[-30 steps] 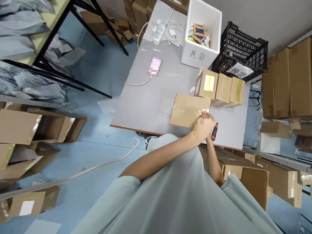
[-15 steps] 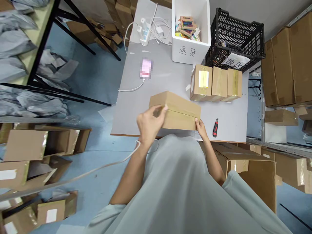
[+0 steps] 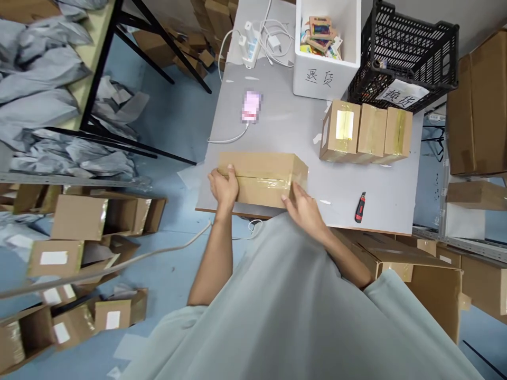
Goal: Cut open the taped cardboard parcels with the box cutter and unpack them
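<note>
Bare table [image 3: 277, 126] stretch behind the taped carton [image 3: 263, 177], free up to the phone [image 3: 251, 105]. Right side hemmed by three small boxes [image 3: 366, 132]; utility knife [image 3: 359, 207] lies on the open patch near the front edge. White bin [image 3: 327, 79] and black crate [image 3: 407, 53] block the back.

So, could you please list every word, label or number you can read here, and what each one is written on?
"退货": handwritten on the front of the white foam box.
"换货": handwritten on the paper sign on the black crate.
Labels on the cartons on the floor: white, no print legible.
Printed packets inside the foam box: too small to read.
Phone screen: blurred.
</note>
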Demonstrator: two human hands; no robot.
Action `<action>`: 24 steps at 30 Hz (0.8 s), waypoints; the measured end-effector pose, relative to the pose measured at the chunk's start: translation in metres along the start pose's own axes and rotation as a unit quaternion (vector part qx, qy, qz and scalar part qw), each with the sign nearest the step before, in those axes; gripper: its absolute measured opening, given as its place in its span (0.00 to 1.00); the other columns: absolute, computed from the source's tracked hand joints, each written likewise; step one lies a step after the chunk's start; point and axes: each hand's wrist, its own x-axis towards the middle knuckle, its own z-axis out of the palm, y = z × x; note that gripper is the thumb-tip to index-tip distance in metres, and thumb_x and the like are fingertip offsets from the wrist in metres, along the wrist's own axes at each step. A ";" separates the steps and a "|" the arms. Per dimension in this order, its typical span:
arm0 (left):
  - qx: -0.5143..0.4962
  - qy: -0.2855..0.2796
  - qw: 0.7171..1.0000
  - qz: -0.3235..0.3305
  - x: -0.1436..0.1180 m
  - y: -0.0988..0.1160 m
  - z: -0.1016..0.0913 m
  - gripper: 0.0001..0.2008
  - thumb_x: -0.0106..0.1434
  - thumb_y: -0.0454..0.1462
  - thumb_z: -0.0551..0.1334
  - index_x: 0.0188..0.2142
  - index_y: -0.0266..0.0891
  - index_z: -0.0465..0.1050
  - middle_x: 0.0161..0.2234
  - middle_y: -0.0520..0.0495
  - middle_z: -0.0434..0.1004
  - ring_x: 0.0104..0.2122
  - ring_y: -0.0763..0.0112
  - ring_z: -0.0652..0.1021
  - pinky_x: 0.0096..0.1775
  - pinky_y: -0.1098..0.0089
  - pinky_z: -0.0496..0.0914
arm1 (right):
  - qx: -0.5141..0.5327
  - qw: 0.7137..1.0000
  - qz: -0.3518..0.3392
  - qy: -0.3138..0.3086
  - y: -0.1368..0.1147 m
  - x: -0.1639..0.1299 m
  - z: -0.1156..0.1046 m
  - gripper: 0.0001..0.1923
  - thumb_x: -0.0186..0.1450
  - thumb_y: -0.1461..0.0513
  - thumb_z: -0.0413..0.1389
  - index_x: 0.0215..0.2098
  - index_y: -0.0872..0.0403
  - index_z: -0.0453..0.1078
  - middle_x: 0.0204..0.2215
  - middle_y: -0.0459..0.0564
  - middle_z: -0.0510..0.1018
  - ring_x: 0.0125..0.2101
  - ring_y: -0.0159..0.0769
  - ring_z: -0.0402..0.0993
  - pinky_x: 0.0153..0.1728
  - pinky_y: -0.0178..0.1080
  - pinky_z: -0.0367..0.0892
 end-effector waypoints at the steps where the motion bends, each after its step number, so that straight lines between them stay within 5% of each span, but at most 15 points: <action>1: -0.009 0.000 1.000 -0.005 0.010 -0.008 -0.005 0.21 0.76 0.54 0.66 0.52 0.37 0.75 0.60 0.24 0.80 0.69 0.36 0.77 0.76 0.43 0.64 | 0.014 0.999 -0.023 -0.021 -0.012 -0.003 0.009 0.44 0.80 0.35 0.55 0.85 0.46 0.60 0.81 0.55 0.67 0.83 0.65 0.57 0.81 0.66 0.58; 3: -0.021 -0.022 1.000 -0.004 0.030 -0.022 -0.017 0.21 0.78 0.55 0.62 0.46 0.38 0.77 0.54 0.29 0.84 0.64 0.42 0.80 0.74 0.46 0.67 | 0.026 0.994 -0.068 -0.076 -0.035 -0.007 0.028 0.45 0.80 0.36 0.56 0.87 0.44 0.56 0.86 0.50 0.55 0.86 0.62 0.44 0.85 0.65 0.50; 6: -0.017 -0.069 0.997 -0.004 0.054 -0.036 -0.033 0.24 0.78 0.56 0.58 0.41 0.39 0.77 0.48 0.34 0.87 0.57 0.49 0.83 0.70 0.50 0.72 | -0.037 0.979 -0.120 -0.162 -0.067 -0.008 0.052 0.43 0.82 0.41 0.57 0.87 0.48 0.57 0.88 0.51 0.45 0.87 0.60 0.38 0.86 0.64 0.48; 11: 0.036 -0.092 0.995 -0.026 0.071 -0.043 -0.046 0.25 0.77 0.58 0.58 0.37 0.40 0.75 0.44 0.34 0.88 0.54 0.47 0.84 0.66 0.52 0.76 | -0.223 0.938 -0.151 -0.219 -0.112 -0.005 0.070 0.39 0.86 0.49 0.53 0.86 0.63 0.54 0.87 0.67 0.39 0.87 0.63 0.36 0.81 0.64 0.61; 14: 0.064 -0.101 0.993 -0.019 0.072 -0.046 -0.049 0.26 0.77 0.59 0.55 0.37 0.42 0.74 0.45 0.34 0.88 0.54 0.46 0.84 0.65 0.52 0.76 | -0.267 0.924 -0.155 -0.227 -0.123 -0.005 0.070 0.41 0.86 0.48 0.53 0.86 0.65 0.53 0.87 0.69 0.42 0.86 0.63 0.38 0.78 0.60 0.69; 19: 0.095 -0.104 0.990 0.023 0.066 -0.047 -0.043 0.27 0.80 0.57 0.50 0.45 0.40 0.76 0.53 0.26 0.86 0.61 0.40 0.82 0.68 0.44 0.73 | -0.225 0.946 -0.126 -0.196 -0.101 -0.010 0.046 0.41 0.86 0.46 0.52 0.86 0.62 0.53 0.86 0.63 0.49 0.86 0.53 0.45 0.81 0.55 0.64; 24: 0.136 -0.103 0.981 0.093 0.028 -0.021 -0.019 0.33 0.82 0.49 0.48 0.69 0.21 0.68 0.69 0.12 0.74 0.73 0.34 0.73 0.75 0.39 0.64 | -0.150 0.982 -0.036 -0.113 -0.040 -0.022 -0.001 0.46 0.84 0.40 0.52 0.88 0.58 0.51 0.84 0.63 0.58 0.83 0.55 0.58 0.79 0.57 0.67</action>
